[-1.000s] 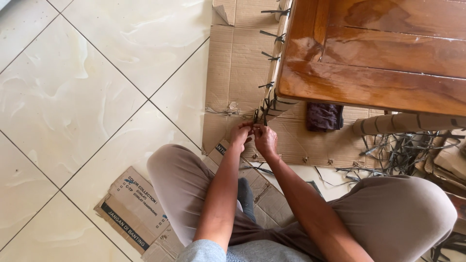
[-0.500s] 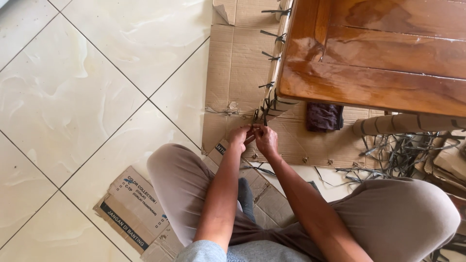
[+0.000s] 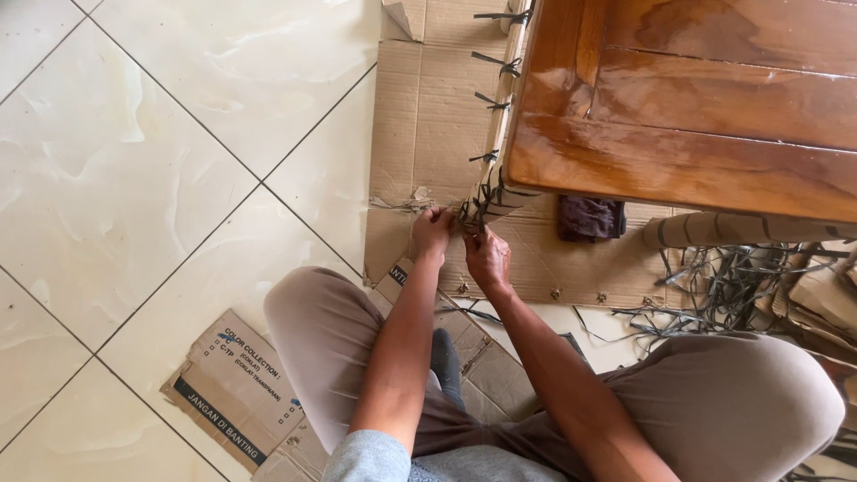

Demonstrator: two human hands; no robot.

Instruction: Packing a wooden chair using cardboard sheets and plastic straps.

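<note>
Both hands are in tight at the wrapped table leg: the left hand (image 3: 432,232) is clenched, fingers curled in toward the dark straps (image 3: 478,203) bunched at the foot of the leg, and it looks to be pinching a strap end, though the grip itself is too small to make out for sure. The right hand (image 3: 487,259) sits just near and right of it, fingers bent and pressed up to the same bundle of straps, apparently gripping there too. The cardboard-wrapped leg (image 3: 500,116) runs away from the hands, its long axis going from the near end at the fingertips toward the far edge, with more dark ties spaced along it. The left hand is the closer one to the knot of straps. Right of the leg spreads the glossy wooden tabletop (image 3: 696,98). Beneath it all lies flattened cardboard (image 3: 428,116) on the pale tiled floor (image 3: 161,178). Off to the right, a tangle of loose strap offcuts (image 3: 714,286) lies beside a second wrapped tube (image 3: 732,230).
</note>
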